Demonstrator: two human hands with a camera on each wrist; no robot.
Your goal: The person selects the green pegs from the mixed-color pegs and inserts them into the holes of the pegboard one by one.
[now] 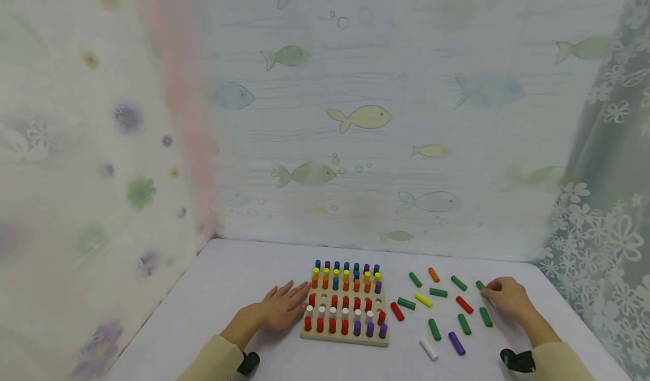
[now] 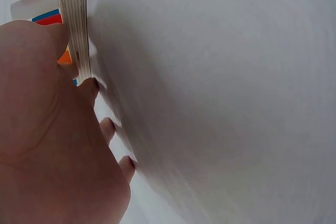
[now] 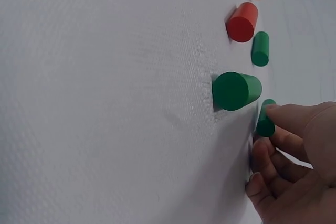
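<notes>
A wooden pegboard [image 1: 345, 340] stands on the table with rows of upright colored pegs: blue, yellow, orange, red, white and purple. Several holes in its middle row are bare. My left hand [image 1: 278, 309] lies palm down at the board's left side, fingers spread and fairly straight. In the left wrist view, the thumb touches the board's layered edge [image 2: 73, 19]. Far to the right, my right hand [image 1: 510, 299] pinches a green peg [image 3: 266, 123] between thumb and index finger, at table level. Another green peg [image 3: 236, 91] lies just beside it.
Loose pegs lie scattered between the board and my right hand: several green ones, a red peg [image 1: 398, 311], a yellow peg [image 1: 424, 300], an orange peg [image 1: 434, 274], a purple peg [image 1: 456, 343] and a white peg [image 1: 429, 349]. A fish-patterned curtain [image 1: 355, 211] hangs behind the table.
</notes>
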